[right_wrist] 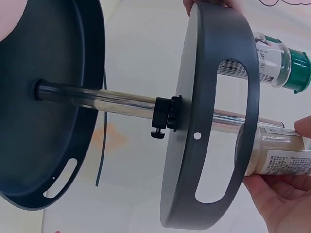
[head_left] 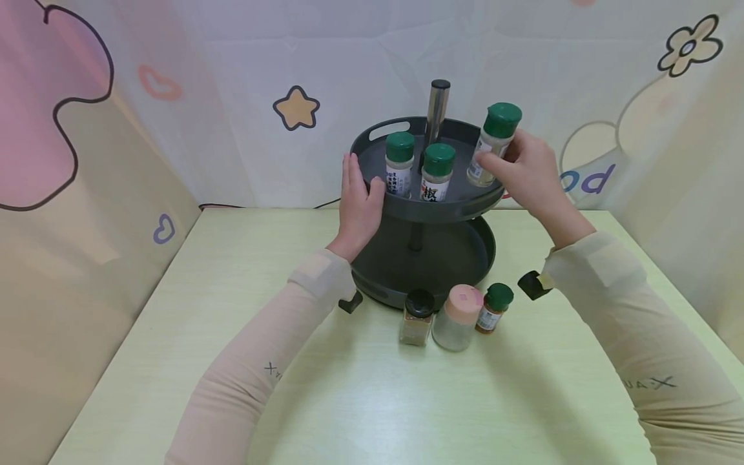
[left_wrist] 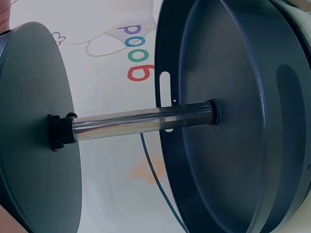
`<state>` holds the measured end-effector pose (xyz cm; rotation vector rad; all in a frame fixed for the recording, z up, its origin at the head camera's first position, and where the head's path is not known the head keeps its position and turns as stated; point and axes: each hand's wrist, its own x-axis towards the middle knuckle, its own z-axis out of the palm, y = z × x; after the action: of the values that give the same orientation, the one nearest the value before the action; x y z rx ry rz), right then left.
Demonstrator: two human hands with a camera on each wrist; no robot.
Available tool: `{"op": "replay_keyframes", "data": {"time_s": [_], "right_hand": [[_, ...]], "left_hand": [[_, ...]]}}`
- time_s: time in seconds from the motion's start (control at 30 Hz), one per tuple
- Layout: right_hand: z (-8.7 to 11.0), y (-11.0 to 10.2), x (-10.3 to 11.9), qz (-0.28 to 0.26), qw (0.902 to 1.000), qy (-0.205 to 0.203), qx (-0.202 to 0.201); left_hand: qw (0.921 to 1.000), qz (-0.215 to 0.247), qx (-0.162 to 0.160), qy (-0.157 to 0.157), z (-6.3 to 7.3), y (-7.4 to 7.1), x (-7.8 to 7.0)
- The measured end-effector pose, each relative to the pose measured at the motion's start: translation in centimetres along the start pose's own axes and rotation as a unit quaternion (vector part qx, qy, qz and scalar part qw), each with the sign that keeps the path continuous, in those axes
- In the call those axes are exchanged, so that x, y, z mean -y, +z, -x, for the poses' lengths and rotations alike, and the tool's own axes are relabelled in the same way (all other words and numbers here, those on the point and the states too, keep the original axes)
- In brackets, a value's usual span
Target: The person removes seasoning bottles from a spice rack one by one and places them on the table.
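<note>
The head view alone shows the whole group on the table [head_left: 349, 400]: a dark two-tier rack [head_left: 430, 265] at its far side. Only the wrist views show the silver post [left_wrist: 146, 122] between the tiers. The left hand [head_left: 359, 206] is upright at the upper tier's left rim, fingers straight, touching it. The right hand [head_left: 531, 165] reaches in from the right, pinching a green-capped jar [head_left: 491, 148] tilted over that tier's right part; whether its base touches, I cannot tell. The right wrist view reveals this jar's barcode label [right_wrist: 289, 161]. A pink-capped jar [head_left: 456, 326] stands near the lower tier, between a black-capped jar [head_left: 415, 326] and a small red-brown jar [head_left: 489, 318].
</note>
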<state>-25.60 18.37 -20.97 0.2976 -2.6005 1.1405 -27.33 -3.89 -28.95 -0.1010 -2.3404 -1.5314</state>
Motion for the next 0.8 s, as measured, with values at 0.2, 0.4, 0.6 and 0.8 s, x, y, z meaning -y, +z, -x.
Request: {"op": "replay_keyframes", "data": {"time_s": [0.2, 0.4, 0.6, 0.8], "right_hand": [[0.2, -0.3, 0.1, 0.007, 0.9999, 0.002, -0.009], [0.3, -0.7, -0.1, 0.006, 0.9998, -0.006, -0.019], [0.6, -1.1, -0.4, 0.008, 0.9997, 0.000, -0.022], [0.9, -1.6, -0.5, 0.001, 0.9994, 0.001, -0.033]], "left_hand": [[1.0000, -0.003, -0.001, -0.001, 0.0, 0.0, 0.0], [1.0000, -0.003, 0.000, -0.001, 0.0, 0.0, 0.0], [1.0000, -0.005, 0.000, -0.002, 0.1, 0.0, 0.0], [1.0000, -0.006, 0.000, 0.001, 0.0, 0.0, 0.0]]}}
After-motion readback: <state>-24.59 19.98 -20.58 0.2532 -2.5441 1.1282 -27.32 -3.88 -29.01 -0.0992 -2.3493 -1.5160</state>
